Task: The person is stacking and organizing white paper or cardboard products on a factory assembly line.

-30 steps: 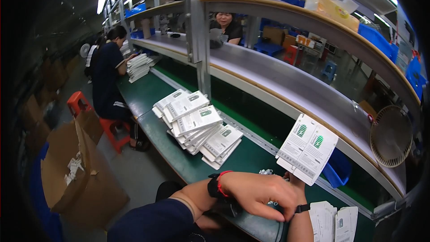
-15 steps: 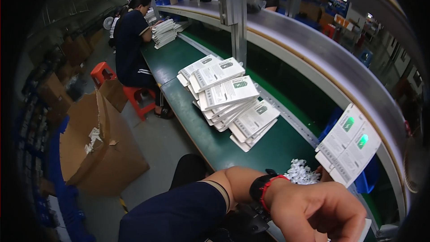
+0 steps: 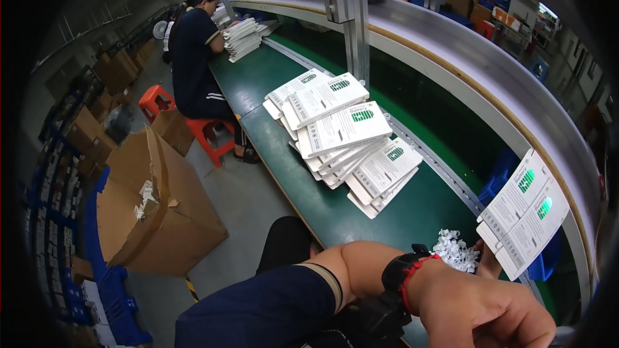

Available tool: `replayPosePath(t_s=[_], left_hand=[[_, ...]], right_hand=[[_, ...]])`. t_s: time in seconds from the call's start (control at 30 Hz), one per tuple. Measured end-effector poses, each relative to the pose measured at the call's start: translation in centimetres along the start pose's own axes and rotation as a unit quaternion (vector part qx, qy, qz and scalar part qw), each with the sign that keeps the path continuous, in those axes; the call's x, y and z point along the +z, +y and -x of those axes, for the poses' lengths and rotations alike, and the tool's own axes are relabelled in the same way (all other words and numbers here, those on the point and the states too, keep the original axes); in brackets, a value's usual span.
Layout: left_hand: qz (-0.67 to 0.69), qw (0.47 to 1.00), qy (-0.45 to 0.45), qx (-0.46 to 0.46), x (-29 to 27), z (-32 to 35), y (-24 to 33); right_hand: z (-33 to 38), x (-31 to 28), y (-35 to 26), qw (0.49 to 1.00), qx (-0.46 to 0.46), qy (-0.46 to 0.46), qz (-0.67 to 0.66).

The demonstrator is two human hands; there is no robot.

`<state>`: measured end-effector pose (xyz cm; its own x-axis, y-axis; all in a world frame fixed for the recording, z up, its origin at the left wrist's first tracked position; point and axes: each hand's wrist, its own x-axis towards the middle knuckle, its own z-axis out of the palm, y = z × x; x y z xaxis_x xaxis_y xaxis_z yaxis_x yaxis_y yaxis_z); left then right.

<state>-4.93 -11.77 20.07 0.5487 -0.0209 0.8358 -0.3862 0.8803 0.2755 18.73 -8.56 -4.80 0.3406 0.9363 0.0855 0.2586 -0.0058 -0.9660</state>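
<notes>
White product cards [image 3: 523,214] with green marks stand up at the far right of the desk [image 3: 322,200], two or three held fanned together, their lower edge pinched by your right hand [image 3: 488,260]. Only a little of that hand shows beneath the cards, so its grip reads as narrow, closed on the cards' bottom edge. Just left of it, a small heap of white plastic pieces [image 3: 455,251] lies on the green desk surface, touching or nearly touching the hand.

Your left hand [image 3: 480,312] sits near, at the bottom right, back of the hand up and fingers curled under; you cannot tell whether its grip holds anything. A black wristband with a red cord [image 3: 405,273] circles that wrist, and your dark blue sleeve [image 3: 264,312] runs in from the lower edge.

Farther along the desk, a slanted stack of white cards [image 3: 342,132] spreads toward you. Left of the desk, an open cardboard box [image 3: 151,212] rests on the floor, and beyond it a person in dark clothes [image 3: 196,64] sits on a red stool [image 3: 209,132].
</notes>
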Motion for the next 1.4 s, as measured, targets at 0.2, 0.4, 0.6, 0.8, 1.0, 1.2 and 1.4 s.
replayPosePath(t_s=[0.2,0.4,0.6,0.8,1.0,1.2,1.4], left_hand=[[-0.069,0.994,0.009,-0.081,0.0,-0.5,1.6],[-0.069,0.994,-0.002,-0.079,0.3,-0.5,2.3],[-0.048,0.994,0.01,-0.094,-0.3,-0.5,2.2],[-0.279,0.945,0.158,-0.065,0.3,-0.9,1.8],[-0.455,0.883,0.101,-0.057,1.2,0.4,0.5],[-0.482,0.843,0.206,-0.12,2.7,4.3,-1.8],[-0.602,0.597,0.506,-0.16,7.3,12.0,-1.3]], right_hand=[[0.0,-0.8,-0.4,0.999,-0.007,0.002,0.04],[-0.2,-0.3,-0.3,0.997,-0.014,-0.012,0.07],[-0.3,-0.2,-0.1,0.995,-0.016,-0.015,0.102],[-0.1,-0.6,0.0,0.992,-0.063,0.025,0.102],[0.4,1.0,-2.4,0.998,-0.055,-0.003,0.017],[0.3,0.4,-4.0,0.997,-0.025,-0.013,-0.066],[-0.4,0.8,-5.7,0.994,-0.087,-0.013,-0.068]])
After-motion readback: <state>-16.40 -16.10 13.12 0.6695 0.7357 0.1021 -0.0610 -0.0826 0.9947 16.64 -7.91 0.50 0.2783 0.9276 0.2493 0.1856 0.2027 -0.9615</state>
